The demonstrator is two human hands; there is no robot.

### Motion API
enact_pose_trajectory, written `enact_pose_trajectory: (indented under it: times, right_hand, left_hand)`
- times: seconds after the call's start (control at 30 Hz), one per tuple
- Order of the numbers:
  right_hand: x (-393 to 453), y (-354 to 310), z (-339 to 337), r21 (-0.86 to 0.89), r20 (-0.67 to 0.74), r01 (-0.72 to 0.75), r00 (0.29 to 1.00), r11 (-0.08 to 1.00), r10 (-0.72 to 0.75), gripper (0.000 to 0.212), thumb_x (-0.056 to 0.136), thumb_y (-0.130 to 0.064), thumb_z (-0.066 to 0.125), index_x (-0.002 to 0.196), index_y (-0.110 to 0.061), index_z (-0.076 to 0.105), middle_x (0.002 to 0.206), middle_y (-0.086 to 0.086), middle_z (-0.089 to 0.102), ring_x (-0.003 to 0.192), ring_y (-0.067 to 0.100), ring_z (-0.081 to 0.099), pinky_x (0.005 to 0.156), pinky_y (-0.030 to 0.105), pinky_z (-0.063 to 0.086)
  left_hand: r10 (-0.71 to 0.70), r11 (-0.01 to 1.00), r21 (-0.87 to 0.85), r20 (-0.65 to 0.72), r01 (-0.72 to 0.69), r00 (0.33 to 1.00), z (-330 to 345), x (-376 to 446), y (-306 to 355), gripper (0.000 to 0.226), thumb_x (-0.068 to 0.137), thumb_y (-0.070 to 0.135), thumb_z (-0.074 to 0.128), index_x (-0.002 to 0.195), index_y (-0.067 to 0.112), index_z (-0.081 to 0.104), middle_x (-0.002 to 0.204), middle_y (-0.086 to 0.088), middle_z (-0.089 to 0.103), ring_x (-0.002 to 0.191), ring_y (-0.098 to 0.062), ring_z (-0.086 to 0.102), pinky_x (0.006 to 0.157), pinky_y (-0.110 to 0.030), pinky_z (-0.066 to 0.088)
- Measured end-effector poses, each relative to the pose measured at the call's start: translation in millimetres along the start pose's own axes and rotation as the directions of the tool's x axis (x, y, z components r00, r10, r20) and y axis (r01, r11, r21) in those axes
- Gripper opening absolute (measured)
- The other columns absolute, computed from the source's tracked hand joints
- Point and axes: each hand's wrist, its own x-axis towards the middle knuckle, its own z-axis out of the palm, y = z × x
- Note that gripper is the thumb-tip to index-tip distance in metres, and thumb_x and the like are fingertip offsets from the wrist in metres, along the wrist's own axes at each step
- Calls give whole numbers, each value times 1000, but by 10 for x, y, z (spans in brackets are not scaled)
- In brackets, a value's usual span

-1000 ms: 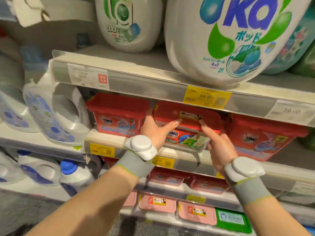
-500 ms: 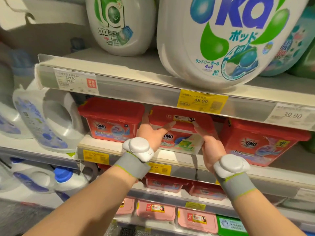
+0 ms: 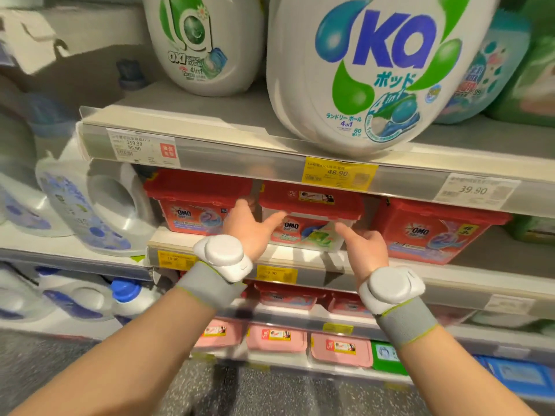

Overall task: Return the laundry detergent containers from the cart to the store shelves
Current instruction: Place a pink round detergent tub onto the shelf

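omo box [image 3: 310,219] sits label-forward, long side across shelf [image 3: 375,261].

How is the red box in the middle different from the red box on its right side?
The middle OMO box has a white body with a green and blue picture; the right OMO box has a red body with a pink and purple swirl. The middle one looks smaller. The right one carries a yellow sticker; the middle one shows none. Both have red lids, the OMO name, and sit on the same shelf.
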Motion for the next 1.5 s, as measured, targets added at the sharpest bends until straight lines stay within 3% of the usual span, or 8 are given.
enact_pose_trajectory:
  times: [0.17,0.27,0.33,0.63,0.93,1.03,1.33,1.5]
  right_hand:
    - [-828,-448,-155,-70,123,84,990,994,-75,20,83,-28,72,85,-16,57,84,0,61,87,21,60,94,44,50]
    - [-1415,-924,-265,-57,218,257,946,965,-239,13,87,-18,68,95,-9,61,85,-3,63,75,4,58,77,15,49]
    - [-1840,-1262,-365,-40,256,372,901,927,-351,13,89,-13,66,98,-6,62,89,-2,66,71,-4,56,67,4,44]
    - [-3609,-1904,-783,166,442,541,706,824,-553,7,88,-7,66,93,-11,62,83,-9,65,70,-8,58,68,4,42]
    - [-4990,-1570,-539,310,718,481,447,820,-533,7,87,-5,66,94,-6,64,88,0,69,74,-3,60,69,6,44]
    - [-5591,-1455,-209,348,805,475,290,808,-517,7,87,-4,66,92,-9,64,84,-3,67,70,-7,58,67,6,43]
    - [-6629,-1154,801,331,907,433,98,838,-409,8,86,0,66,88,-8,63,75,-6,64,61,-8,55,64,6,43]
    - [-7336,-863,1607,260,959,470,-20,843,-284,19,87,1,64,82,-16,58,71,-8,58,58,-6,52,61,8,40]
  left_hand:
    - [144,979,124,147,-163,978,-733,-685,510,20,87,24,69,102,13,61,85,1,68,80,-21,66,82,-35,53]
    - [250,944,167,210,-286,945,-1156,-1108,850,13,87,22,68,98,16,63,82,6,66,79,-14,64,78,-30,53]
    - [331,914,175,193,-365,923,-1483,-1406,1072,11,88,22,68,97,19,63,83,8,66,81,-8,63,79,-30,53]
    - [445,884,189,-60,-428,894,-2695,-2931,1444,5,89,19,67,93,22,64,85,12,68,78,-1,64,78,-24,53]
    - [271,960,179,-388,-216,881,-3619,-4475,842,13,81,24,61,87,12,65,79,3,68,73,-7,63,67,-14,49]
    - [195,970,226,-499,-90,844,-4090,-4949,496,12,83,25,62,87,15,66,80,6,68,74,-5,62,70,-18,50]
    - [-23,958,205,-641,199,768,-5206,-5467,-319,9,85,16,72,91,13,66,81,2,70,73,-4,62,74,-22,48]
    - [-274,840,225,-610,494,744,-6022,-5578,-938,37,82,29,75,109,9,60,107,-7,67,101,-23,62,86,-30,44]
